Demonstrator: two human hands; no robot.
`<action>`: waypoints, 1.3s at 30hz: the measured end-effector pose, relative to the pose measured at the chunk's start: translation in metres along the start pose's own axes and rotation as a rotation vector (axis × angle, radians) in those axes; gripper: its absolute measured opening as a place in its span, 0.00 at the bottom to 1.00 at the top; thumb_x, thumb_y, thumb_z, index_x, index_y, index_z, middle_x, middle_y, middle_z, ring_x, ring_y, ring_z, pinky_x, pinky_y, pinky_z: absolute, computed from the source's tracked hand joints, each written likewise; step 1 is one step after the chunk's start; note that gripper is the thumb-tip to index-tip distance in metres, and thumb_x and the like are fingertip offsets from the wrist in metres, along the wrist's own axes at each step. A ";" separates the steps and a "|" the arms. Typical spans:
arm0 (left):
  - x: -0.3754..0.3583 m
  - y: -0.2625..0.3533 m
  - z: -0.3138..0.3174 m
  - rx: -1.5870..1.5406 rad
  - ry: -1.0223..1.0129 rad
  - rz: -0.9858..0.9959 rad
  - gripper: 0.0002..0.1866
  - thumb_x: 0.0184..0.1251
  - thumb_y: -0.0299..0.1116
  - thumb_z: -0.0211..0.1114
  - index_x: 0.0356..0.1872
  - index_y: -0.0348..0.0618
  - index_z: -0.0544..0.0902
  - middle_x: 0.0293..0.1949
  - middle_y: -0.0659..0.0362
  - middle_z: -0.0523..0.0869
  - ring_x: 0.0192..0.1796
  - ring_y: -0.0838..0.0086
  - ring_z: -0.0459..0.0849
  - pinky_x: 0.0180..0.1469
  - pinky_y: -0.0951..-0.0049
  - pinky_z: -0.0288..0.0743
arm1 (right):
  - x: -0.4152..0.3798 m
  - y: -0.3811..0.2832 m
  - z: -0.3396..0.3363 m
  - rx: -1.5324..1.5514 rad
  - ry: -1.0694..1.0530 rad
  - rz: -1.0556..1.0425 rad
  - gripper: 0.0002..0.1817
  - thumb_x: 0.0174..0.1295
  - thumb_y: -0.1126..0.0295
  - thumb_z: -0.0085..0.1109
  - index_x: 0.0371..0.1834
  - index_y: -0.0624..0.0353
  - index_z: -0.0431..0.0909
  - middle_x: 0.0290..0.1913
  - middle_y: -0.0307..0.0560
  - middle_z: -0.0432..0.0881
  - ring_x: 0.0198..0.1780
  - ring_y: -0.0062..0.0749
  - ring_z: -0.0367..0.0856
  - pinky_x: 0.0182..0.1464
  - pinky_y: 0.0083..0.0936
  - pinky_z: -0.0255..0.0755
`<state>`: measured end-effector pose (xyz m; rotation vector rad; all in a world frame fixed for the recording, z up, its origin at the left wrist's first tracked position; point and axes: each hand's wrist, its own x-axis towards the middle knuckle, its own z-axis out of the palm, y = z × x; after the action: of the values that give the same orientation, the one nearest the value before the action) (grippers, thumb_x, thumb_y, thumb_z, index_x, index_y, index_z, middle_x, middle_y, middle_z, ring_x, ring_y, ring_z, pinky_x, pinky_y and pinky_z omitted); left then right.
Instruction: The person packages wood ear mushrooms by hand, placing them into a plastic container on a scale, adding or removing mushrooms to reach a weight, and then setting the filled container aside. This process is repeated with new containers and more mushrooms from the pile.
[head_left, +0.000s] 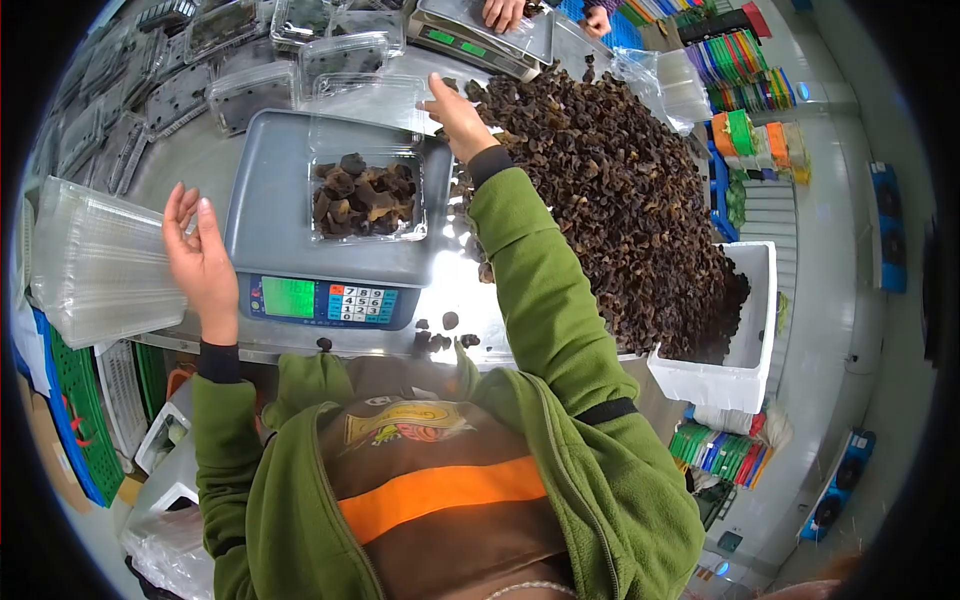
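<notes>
A clear plastic box point(368, 195) with its lid point(365, 100) raised open sits on the grey scale point(290, 190). Dark wood ear mushrooms point(362, 200) lie inside the box. My right hand point(459, 118) is beside the lid's right edge, fingers apart; whether it touches the lid is unclear. To the left of the scale, my left hand point(200, 256) is raised with its fingers spread, holding nothing. It is close to a stack of clear plastic boxes point(100, 262). The scale's green display point(289, 297) faces me.
A large mushroom heap point(600, 190) covers the table's right side, spilling into a white foam box point(765, 300). Filled clear boxes point(250, 95) crowd the back left. Another person's hands point(503, 14) are near a second scale point(480, 40). Loose mushroom pieces point(432, 342) lie near the front edge.
</notes>
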<state>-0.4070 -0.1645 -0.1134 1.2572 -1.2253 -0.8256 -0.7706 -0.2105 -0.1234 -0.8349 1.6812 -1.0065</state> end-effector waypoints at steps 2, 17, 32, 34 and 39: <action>-0.002 0.002 0.005 -0.020 -0.030 -0.017 0.23 0.78 0.36 0.57 0.67 0.36 0.70 0.60 0.50 0.77 0.62 0.69 0.75 0.62 0.69 0.73 | -0.004 -0.011 0.000 0.091 -0.023 -0.001 0.47 0.70 0.36 0.45 0.77 0.67 0.52 0.71 0.64 0.67 0.71 0.48 0.67 0.74 0.40 0.54; 0.009 -0.068 -0.030 0.014 -0.089 -0.160 0.23 0.79 0.40 0.56 0.65 0.35 0.73 0.63 0.48 0.78 0.65 0.67 0.77 0.64 0.69 0.73 | -0.268 0.215 -0.055 -0.752 0.063 0.183 0.30 0.52 0.49 0.72 0.56 0.52 0.77 0.48 0.58 0.78 0.48 0.54 0.82 0.51 0.42 0.77; 0.008 -0.029 0.022 -0.018 -0.276 -0.045 0.19 0.79 0.36 0.56 0.62 0.34 0.76 0.59 0.52 0.80 0.59 0.72 0.79 0.61 0.71 0.74 | -0.278 0.217 0.037 -0.794 0.085 -0.145 0.20 0.48 0.67 0.72 0.47 0.50 0.81 0.50 0.49 0.75 0.51 0.50 0.78 0.50 0.43 0.75; 0.008 -0.037 0.020 -0.019 -0.272 -0.024 0.19 0.78 0.36 0.57 0.62 0.34 0.76 0.57 0.54 0.81 0.57 0.74 0.80 0.60 0.73 0.74 | -0.270 0.231 0.030 -0.661 0.138 -0.189 0.15 0.47 0.72 0.67 0.40 0.53 0.81 0.45 0.51 0.76 0.46 0.52 0.79 0.47 0.43 0.75; 0.011 -0.054 0.026 -0.005 -0.322 -0.089 0.20 0.77 0.38 0.60 0.62 0.37 0.77 0.57 0.55 0.81 0.56 0.76 0.79 0.57 0.74 0.74 | -0.244 0.253 -0.011 -0.270 0.531 0.017 0.10 0.48 0.73 0.66 0.35 0.59 0.80 0.37 0.46 0.80 0.40 0.36 0.81 0.42 0.32 0.77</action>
<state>-0.4206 -0.1911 -0.1665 1.2120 -1.4276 -1.1277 -0.7273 0.1124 -0.2556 -0.7612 2.3110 -1.0647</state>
